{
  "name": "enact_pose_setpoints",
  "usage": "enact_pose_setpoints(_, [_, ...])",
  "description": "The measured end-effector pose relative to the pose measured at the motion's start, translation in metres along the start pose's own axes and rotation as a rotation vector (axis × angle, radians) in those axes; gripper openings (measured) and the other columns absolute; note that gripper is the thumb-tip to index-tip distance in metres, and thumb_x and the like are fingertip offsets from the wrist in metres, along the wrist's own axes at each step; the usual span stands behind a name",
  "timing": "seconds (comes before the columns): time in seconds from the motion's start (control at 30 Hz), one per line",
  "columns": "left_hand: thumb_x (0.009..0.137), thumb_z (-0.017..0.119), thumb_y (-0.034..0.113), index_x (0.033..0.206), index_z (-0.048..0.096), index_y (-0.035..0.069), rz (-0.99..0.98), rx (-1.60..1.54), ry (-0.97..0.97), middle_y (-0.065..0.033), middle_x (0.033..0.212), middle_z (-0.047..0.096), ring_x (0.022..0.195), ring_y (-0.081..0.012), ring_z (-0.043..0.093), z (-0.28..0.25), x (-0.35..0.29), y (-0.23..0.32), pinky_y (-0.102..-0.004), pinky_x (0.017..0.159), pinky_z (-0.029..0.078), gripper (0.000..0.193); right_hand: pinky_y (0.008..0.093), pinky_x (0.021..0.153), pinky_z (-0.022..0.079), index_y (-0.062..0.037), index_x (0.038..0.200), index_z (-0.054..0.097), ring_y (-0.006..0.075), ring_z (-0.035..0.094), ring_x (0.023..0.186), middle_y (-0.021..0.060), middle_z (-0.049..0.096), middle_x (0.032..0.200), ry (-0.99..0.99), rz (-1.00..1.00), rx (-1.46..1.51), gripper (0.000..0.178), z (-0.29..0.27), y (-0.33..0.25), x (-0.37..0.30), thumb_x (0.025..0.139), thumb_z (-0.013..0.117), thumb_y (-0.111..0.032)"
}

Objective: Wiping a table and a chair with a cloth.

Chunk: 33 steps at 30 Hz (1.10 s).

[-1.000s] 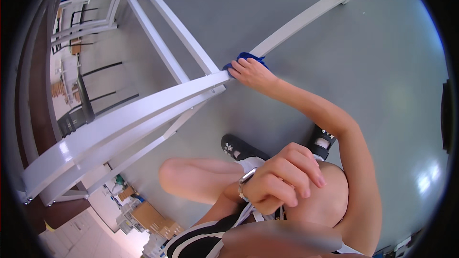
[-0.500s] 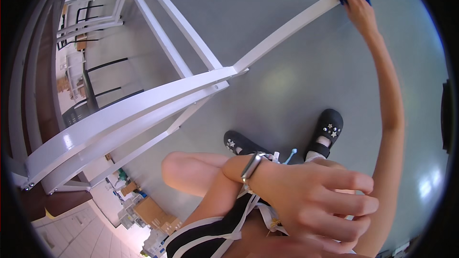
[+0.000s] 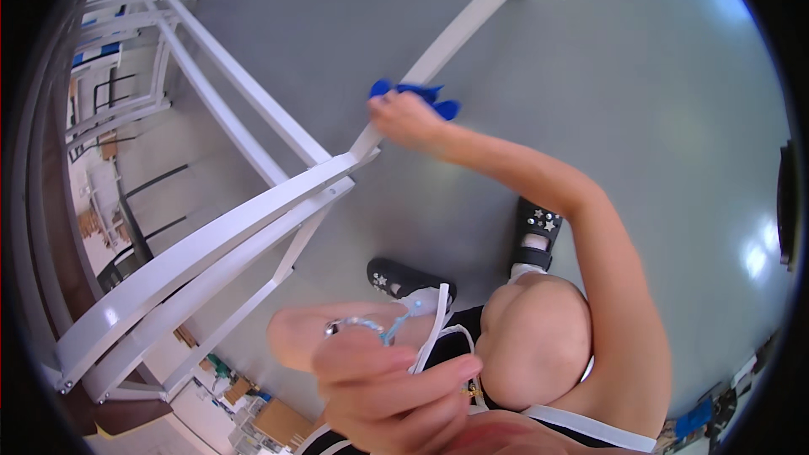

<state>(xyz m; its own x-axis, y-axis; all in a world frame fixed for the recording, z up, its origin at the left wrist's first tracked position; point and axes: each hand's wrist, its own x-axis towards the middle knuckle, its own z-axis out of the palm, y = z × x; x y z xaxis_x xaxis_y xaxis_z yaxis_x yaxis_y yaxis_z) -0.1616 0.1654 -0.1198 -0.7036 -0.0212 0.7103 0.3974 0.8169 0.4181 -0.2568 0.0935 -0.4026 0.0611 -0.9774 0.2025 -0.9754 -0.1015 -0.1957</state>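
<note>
My right hand [image 3: 409,122] is closed on a bright blue cloth [image 3: 425,97], which lies bunched over a white metal bar [image 3: 459,42]. The bar runs low over the grey floor and joins a white frame [image 3: 211,211] at a corner just left of the hand. My left hand [image 3: 392,392] is raised near the lower edge, close to my body, its fingers curled in. What those fingers hold, if anything, is hidden. A beaded bracelet [image 3: 362,322] with light blue cord shows beside this hand.
My two black shoes [image 3: 539,227] with star ornaments stand on the floor below the bar, and my bent knee [image 3: 535,341] sticks up between the arms. Black chair parts [image 3: 139,227] show through the frame at left. A cardboard box [image 3: 282,423] sits at lower left.
My right hand has slid the blue cloth along the bar, from its far right end toward the frame corner. The left hand has moved left, its wristwatch no longer showing. The view has shifted.
</note>
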Motion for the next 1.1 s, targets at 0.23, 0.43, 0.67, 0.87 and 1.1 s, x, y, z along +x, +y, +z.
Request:
enact_pose_setpoints(0.23, [0.069,0.055,0.023,0.063,0.049,0.021,-0.031,0.34,0.026,0.0093,0.063,0.044,0.07,-0.0084,0.061,0.011,0.011,0.01,-0.0352,0.072,0.033,0.008,0.0304,0.061,0.05,-0.009,0.075,0.07,0.0199,0.062,0.079,0.0075,0.058,0.085,-0.029,-0.168,0.071,0.009,0.012,-0.035,0.022,0.073,0.064,-0.015])
enact_pose_setpoints(0.43, [0.069,0.058,0.021,0.065,0.053,0.01,-0.015,-0.052,-0.24,-0.0016,0.078,0.06,0.074,-0.0203,0.058,0.017,0.017,-0.018,-0.0321,0.075,0.044,0.012,0.031,0.058,0.051,-0.0116,0.08,0.067,0.0216,0.063,0.074,0.0055,0.058,0.085,-0.026,0.009,-0.106,0.008,-0.011,0.06,0.004,0.073,0.063,-0.014])
enact_pose_setpoints(0.67, [0.07,0.062,0.011,0.089,0.053,0.004,0.047,-0.387,-0.159,-0.0078,0.079,0.056,0.078,-0.0266,0.057,0.069,0.003,-0.009,-0.0384,0.078,0.047,0.022,0.0379,0.069,0.053,-0.0113,0.1,0.06,0.0314,0.063,0.085,0.0105,0.058,0.106,0.402,0.591,0.11,0.018,-0.043,0.189,-0.06,0.082,0.059,-0.013])
enact_pose_setpoints(0.87, [0.069,0.064,0.01,0.084,0.054,0.005,-0.209,-0.276,-0.301,-0.0091,0.082,0.057,0.084,-0.0278,0.059,0.024,-0.036,-0.004,-0.0384,0.08,0.048,0.019,0.0306,0.083,0.046,0.0012,0.114,0.054,0.0203,0.061,0.094,0.0112,0.063,0.1,1.008,1.436,1.224,0.034,-0.001,0.23,-0.104,0.091,0.052,-0.023])
enact_pose_setpoints(1.1, [0.071,0.068,0.007,0.079,0.052,0.008,-0.823,0.46,-0.618,-0.0073,0.086,0.06,0.088,-0.0287,0.063,-0.093,-0.086,0.057,-0.0413,0.078,0.046,0.018,0.0361,0.084,0.049,0.0017,0.124,0.047,0.0247,0.06,0.102,0.0109,0.059,0.114,1.116,1.535,1.84,0.047,0.025,0.198,-0.058,0.096,0.041,-0.036])
